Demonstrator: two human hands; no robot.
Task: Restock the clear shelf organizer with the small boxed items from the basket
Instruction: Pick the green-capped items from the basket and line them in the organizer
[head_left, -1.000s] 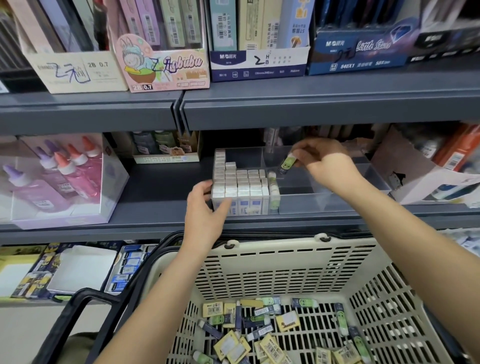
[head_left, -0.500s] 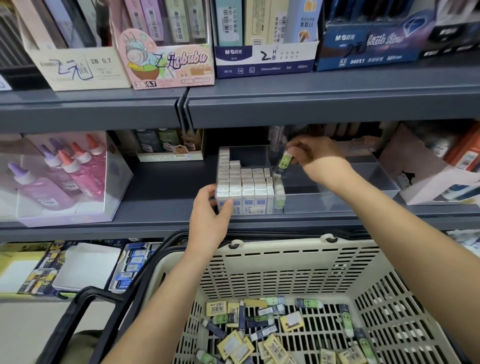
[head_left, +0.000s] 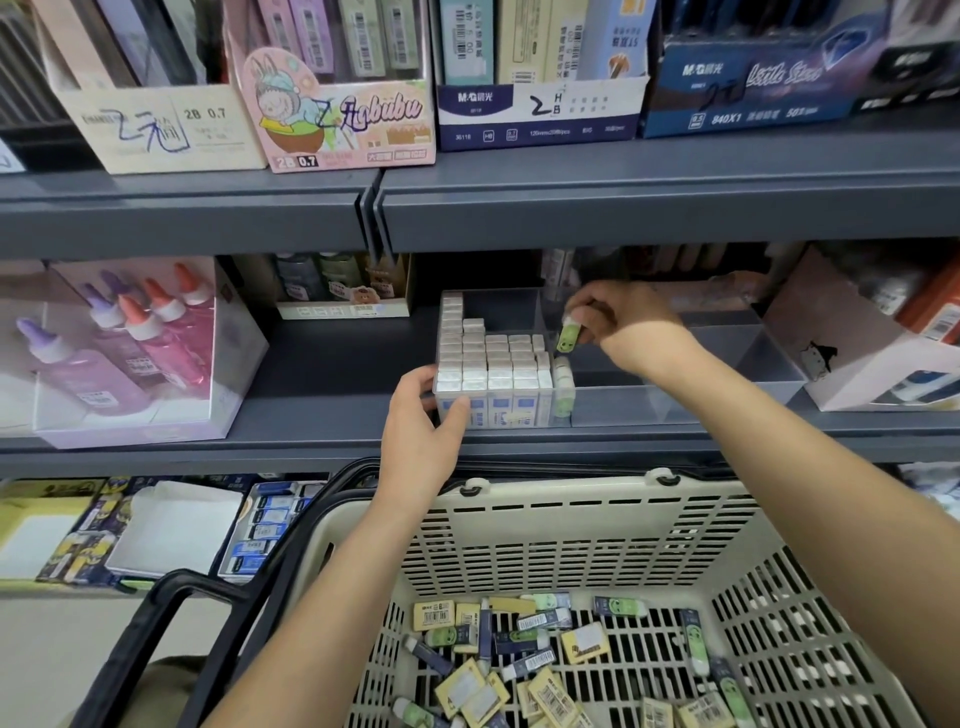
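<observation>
Two hands are working at the clear shelf organizer (head_left: 675, 410), which is sitting on the grey middle shelf (head_left: 322, 374). The right hand (head_left: 628, 327) is pinching a small green box (head_left: 567, 336) by its upper end between thumb and fingertips. This box is pale green with a little face printed on it and a white cap end. Its long axis is standing nearly upright, leaning slightly, with the lower end pointing down into the organizer's second compartment, just above the green boxes (head_left: 563, 384) standing there. Rows of white boxes (head_left: 488, 364) are filling the leftmost compartment. The left hand (head_left: 421, 421) is gripping the organizer's front left corner, thumb lying on the front wall. Below, the beige basket (head_left: 571, 519) is holding loose boxes (head_left: 519, 649) lying every which way.
</observation>
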